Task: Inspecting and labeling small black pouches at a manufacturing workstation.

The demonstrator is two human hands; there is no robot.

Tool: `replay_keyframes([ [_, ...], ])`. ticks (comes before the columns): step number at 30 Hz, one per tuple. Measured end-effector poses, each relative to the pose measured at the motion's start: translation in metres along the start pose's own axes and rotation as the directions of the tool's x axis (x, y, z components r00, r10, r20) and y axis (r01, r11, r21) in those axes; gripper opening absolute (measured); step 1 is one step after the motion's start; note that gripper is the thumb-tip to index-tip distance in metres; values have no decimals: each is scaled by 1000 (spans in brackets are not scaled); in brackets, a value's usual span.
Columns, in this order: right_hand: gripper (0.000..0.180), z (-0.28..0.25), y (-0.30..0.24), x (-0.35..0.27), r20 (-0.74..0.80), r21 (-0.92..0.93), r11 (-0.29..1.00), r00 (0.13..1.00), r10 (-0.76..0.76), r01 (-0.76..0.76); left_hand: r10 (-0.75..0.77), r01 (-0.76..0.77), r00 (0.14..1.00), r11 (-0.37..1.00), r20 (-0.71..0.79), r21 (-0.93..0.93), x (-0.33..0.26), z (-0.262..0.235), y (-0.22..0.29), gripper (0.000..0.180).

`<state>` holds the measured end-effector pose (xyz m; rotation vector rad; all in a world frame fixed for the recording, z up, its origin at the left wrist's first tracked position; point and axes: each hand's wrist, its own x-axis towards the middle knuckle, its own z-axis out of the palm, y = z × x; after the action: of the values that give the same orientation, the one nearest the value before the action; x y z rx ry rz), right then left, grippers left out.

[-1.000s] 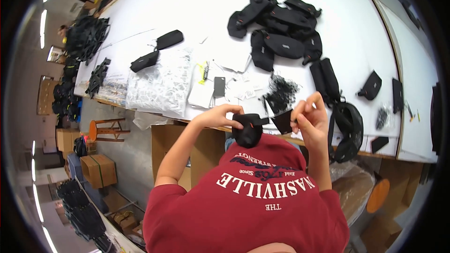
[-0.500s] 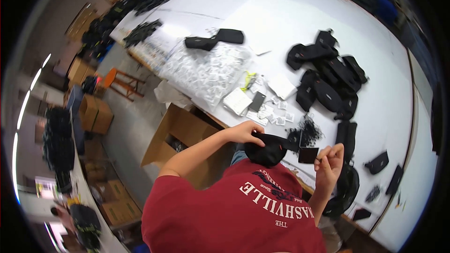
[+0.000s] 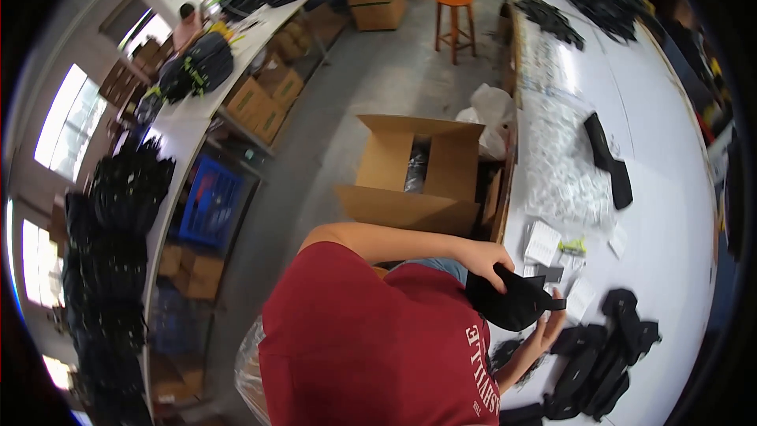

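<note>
A small black fabric pouch (image 3: 509, 300) hangs in front of my body at the table's edge. My left hand (image 3: 490, 262) is closed on its upper rim, thumb on the near side. Close against the pouch's right side is my right hand (image 3: 546, 331), its fingers bent and partly hidden. A short dark strip (image 3: 558, 304) crosses those fingertips; whether it is part of the pouch or a separate tag I cannot tell. Several more black pouches (image 3: 603, 355) lie heaped on the white table beyond my right hand.
An open cardboard box (image 3: 418, 205) stands on the floor left of the white table (image 3: 662, 229). On the table lie a big bag of clear packets (image 3: 564, 166), white cards (image 3: 542, 243) and two black pouches (image 3: 609, 162). An orange stool (image 3: 455, 0) stands farther off; a person (image 3: 188, 30) is at the far-left bench.
The view has swung to the left, showing more floor and the side bench. My right hand, earlier apart with a black tag hanging from it, is now up against the pouch.
</note>
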<state>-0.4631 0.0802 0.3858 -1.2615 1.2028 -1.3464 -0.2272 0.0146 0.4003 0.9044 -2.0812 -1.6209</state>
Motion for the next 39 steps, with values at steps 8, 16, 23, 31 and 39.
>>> replay_keyframes([
  [8, 45, -13, 43, 7, 207, 37, 973, 954, 217, -230, -224, 229, 969, 972, -105, 40, 1, 4, -13, 37],
  [16, 29, -18, 18, 8, 66, 42, 990, 989, 131, -134, -208, 184, 959, 974, -193, -132, 25, 9, -14, 36],
  [23, 39, -17, 34, 11, 52, 78, 991, 993, 105, -109, -137, 118, 958, 989, -252, -88, 35, -4, -10, 28],
  [31, 47, 20, 49, 28, 53, -1, 915, 914, 402, -402, -46, 14, 982, 984, -183, -176, 32, -33, -9, 30],
  [39, 30, 44, 48, 61, 65, 300, 878, 926, 371, -373, -165, 119, 945, 978, -284, -171, 25, -55, -35, 33],
])
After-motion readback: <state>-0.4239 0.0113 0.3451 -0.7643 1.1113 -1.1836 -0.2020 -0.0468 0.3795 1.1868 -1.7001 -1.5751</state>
